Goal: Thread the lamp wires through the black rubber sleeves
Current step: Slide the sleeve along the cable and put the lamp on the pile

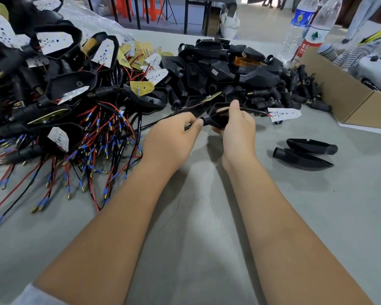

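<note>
**Black lamp housing with wire, held in both hands above the table**

Item: one black rubber sleeve [216,121], a scoop-shaped lamp housing with a tubular neck, held just above the grey table mat [196,216], centre of view. A black lamp wire [163,119] runs out of the neck to the left; at the right end it carries a white LED board [284,114], which sticks out past the fingers.

Left hand [172,137]: thumb and forefinger pinch the wire right at the neck.
Right hand [238,133]: fingers curled round the housing body, thumb raised along its top.

Nearby stock:
- Two loose black housings [306,151] on the mat, right, touching each other.
- Heap of empty black housings [229,71] behind the hands.
- Pile of wired assemblies [64,106], left, with red and black leads and blue-sleeved terminals.
- Cardboard box [350,100], far right.
- Two clear water bottles [306,29], rear right.
</note>
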`<state>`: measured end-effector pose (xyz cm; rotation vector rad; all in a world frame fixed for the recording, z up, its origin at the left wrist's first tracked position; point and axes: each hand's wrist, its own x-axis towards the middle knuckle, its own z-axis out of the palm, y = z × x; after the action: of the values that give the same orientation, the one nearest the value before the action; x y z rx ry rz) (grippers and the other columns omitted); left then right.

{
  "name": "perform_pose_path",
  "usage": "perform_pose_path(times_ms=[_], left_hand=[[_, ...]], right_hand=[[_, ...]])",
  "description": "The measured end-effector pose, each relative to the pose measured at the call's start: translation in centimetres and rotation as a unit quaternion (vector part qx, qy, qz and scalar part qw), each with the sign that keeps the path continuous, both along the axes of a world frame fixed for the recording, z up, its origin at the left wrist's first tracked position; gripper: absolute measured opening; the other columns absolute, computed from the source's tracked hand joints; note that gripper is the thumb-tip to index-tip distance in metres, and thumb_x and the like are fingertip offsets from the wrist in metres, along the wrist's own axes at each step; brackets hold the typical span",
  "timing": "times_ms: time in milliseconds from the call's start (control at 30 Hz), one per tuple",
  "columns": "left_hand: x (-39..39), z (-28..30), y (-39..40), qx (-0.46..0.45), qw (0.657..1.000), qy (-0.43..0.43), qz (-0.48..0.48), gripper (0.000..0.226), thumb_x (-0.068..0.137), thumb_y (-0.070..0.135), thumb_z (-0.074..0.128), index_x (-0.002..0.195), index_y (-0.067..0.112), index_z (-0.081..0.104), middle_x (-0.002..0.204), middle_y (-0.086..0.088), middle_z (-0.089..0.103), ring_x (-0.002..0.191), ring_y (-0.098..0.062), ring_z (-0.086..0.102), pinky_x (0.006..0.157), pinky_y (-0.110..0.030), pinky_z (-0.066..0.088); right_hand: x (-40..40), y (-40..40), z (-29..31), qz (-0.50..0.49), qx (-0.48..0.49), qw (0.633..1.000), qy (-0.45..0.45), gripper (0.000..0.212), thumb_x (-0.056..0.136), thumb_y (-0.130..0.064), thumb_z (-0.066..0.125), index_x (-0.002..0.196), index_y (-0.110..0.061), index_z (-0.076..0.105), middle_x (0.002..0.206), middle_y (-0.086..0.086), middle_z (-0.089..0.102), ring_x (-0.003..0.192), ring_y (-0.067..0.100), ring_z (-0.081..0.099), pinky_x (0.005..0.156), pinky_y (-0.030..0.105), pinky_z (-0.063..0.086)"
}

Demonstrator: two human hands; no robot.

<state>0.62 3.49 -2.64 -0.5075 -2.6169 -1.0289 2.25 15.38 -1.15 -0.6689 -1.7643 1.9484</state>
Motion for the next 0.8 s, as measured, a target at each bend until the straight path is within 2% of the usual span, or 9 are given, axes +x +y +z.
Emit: perform_pose_path(times_ms=[100,167,267,333,433,533,633,733,800], left_hand=[[-0.1,-0.4,0.2,-0.055,0.997,0.051,0.022,0.029,0.099,0.037,0.043,0.101,0.020,0.066,0.079,0.001,0.062,0.076,-0.018,0.051,0.059,-0.033,0.036],[-0.3,-0.4,0.4,-0.068,0.995,0.069,0.020,0.025,0.097,0.027,0.044,0.102,0.014,0.065,0.085,-0.004,0.062,0.082,-0.023,0.052,0.065,-0.036,0.039],[-0.4,-0.3,0.6,-0.074,0.994,0.080,0.001,0.023,0.090,0.015,0.044,0.102,0.008,0.063,0.090,-0.007,0.064,0.087,-0.026,0.050,0.069,-0.036,0.037],[-0.3,-0.3,0.6,-0.044,0.997,0.057,-0.006,0.025,0.090,0.013,0.043,0.106,0.010,0.063,0.090,-0.005,0.063,0.084,-0.022,0.051,0.066,-0.031,0.032],[-0.2,-0.2,0.7,-0.003,1.000,-0.012,-0.005,0.035,0.095,0.017,0.039,0.123,0.015,0.059,0.093,-0.003,0.066,0.085,-0.021,0.055,0.067,-0.032,0.038],[-0.1,0.1,0.7,0.019,0.999,-0.036,0.022,0.027,0.097,0.025,0.038,0.112,0.023,0.061,0.074,0.006,0.061,0.071,-0.016,0.054,0.057,-0.034,0.035],[0.0,0.3,0.3,0.031,0.999,-0.014,0.017,0.026,0.100,0.041,0.040,0.097,0.025,0.060,0.064,0.002,0.056,0.067,-0.016,0.054,0.060,-0.035,0.040],[0.1,0.3,-0.1,0.019,1.000,-0.012,0.004,0.030,0.102,0.039,0.039,0.093,0.019,0.060,0.062,0.000,0.051,0.069,-0.021,0.054,0.063,-0.038,0.042],[0.1,0.1,0.1,-0.032,0.999,0.007,0.030,0.032,0.102,0.038,0.037,0.088,0.015,0.057,0.064,0.001,0.050,0.073,-0.023,0.053,0.058,-0.036,0.036]], right_hand=[[-0.1,-0.1,0.0,0.005,0.028,0.999,-0.016,0.043,0.102,-0.034,0.046,0.089,0.004,0.061,0.080,0.008,0.060,0.075,0.020,0.056,0.087,0.048,0.053],[-0.2,-0.2,0.0,0.011,0.053,0.998,-0.020,0.047,0.100,-0.032,0.047,0.095,0.013,0.058,0.077,0.009,0.057,0.072,0.020,0.053,0.078,0.046,0.053],[-0.1,-0.4,0.0,0.037,0.077,0.996,-0.011,0.039,0.097,-0.028,0.051,0.078,0.005,0.056,0.071,0.009,0.050,0.068,0.021,0.048,0.069,0.041,0.047],[-0.2,-0.4,0.0,0.047,0.079,0.996,-0.001,0.039,0.096,-0.028,0.053,0.080,0.007,0.058,0.073,0.017,0.054,0.070,0.021,0.050,0.072,0.046,0.050],[-0.3,-0.3,0.1,0.053,0.055,0.997,0.008,0.050,0.095,-0.033,0.057,0.097,0.017,0.056,0.098,0.033,0.063,0.077,0.023,0.055,0.089,0.057,0.050],[-0.4,-0.1,-0.1,0.057,0.038,0.997,0.021,0.034,0.093,-0.027,0.062,0.096,0.006,0.068,0.099,0.022,0.071,0.086,0.028,0.069,0.090,0.049,0.055],[-0.4,0.2,-0.2,0.050,-0.004,0.998,0.048,0.019,0.095,-0.019,0.061,0.090,-0.003,0.071,0.097,0.014,0.074,0.094,0.027,0.071,0.083,0.034,0.059],[-0.6,0.8,-0.1,0.018,-0.055,0.997,0.058,0.024,0.100,-0.018,0.053,0.083,-0.009,0.067,0.090,0.008,0.072,0.084,0.019,0.069,0.078,0.027,0.057],[-0.7,0.9,-0.2,0.001,-0.044,0.998,0.055,0.027,0.102,-0.020,0.050,0.082,-0.010,0.066,0.090,0.008,0.071,0.082,0.018,0.069,0.083,0.031,0.058]])
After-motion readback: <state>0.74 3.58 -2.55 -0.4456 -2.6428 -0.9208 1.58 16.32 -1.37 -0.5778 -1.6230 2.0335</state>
